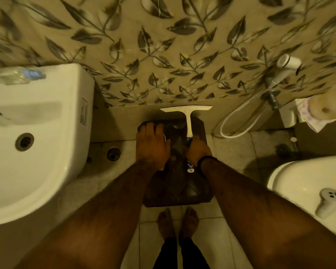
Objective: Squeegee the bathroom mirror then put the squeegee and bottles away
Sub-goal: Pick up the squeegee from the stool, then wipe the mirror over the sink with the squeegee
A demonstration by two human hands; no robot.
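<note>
Head view, setting: person stands bent over a dark stool set on the tiled floor against the leaf-patterned wall, between a white sink and a toilet.
Squeegee: white blade head up near the base of the wall, handle running down toward the person, blue grip end passing through the right hand; it hangs just above or touches the stool top, cannot tell which.
Right hand: fingers curled around the squeegee handle, holding it.
Left hand: laid over the left part of the stool top, fingers fairly straight and spread forward; a small white-blue edge shows beside it, so whether it covers some item cannot be told.
Bottles: one clear bottle with a blue cap lies blurred at the back of the sink rim; no other bottle made out.
Step in hand (judgement): mirror work looks done; the squeegee is being put down at the stool.
Next move (judgement): release the handle so the tool lies flat and stable, then reach left for the bottle on the sink.
</note>
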